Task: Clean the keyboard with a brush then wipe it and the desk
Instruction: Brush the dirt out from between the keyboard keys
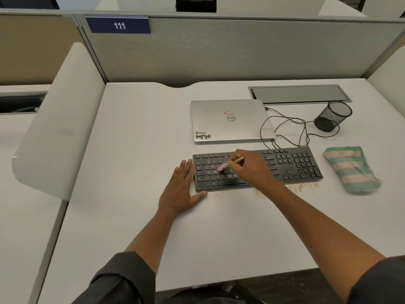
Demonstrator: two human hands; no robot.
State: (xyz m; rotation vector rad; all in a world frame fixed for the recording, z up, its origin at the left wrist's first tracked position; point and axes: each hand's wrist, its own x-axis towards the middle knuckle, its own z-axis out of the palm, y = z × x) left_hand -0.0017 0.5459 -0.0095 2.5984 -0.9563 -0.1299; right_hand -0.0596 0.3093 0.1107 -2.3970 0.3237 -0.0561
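While our right hand (252,167) pinches a slim pale brush (230,164) with curled fingers, its blurred bristle end touches the keys on the left half of the flat black keyboard (295,165). That keyboard lies on the white worktop (131,172), and we use it as our landmark. Our left hand (182,189) lies flat on the worktop against the keyboard's left end, fingers straight and together, thumb spread along the near left corner; it holds nothing.

Just behind the keyboard sits a closed silver laptop (230,121) with stickers on its lid. A thin black cable (285,126) loops from the laptop's right rear corner across the worktop down to the keyboard's back edge. Behind and to the right of the keyboard a black wire-mesh pen cup (333,116) lies tipped on its side, and further back a grey metal cable hatch (300,94) is set into the worktop. Just right of the keyboard, apart from it, rests a folded green-and-cream striped cloth (350,168). Along the keyboard's near edge, toward its right half, brownish smears (304,186) mark the worktop. Far behind, on the grey partition, a blue plate (119,25) reads 111.
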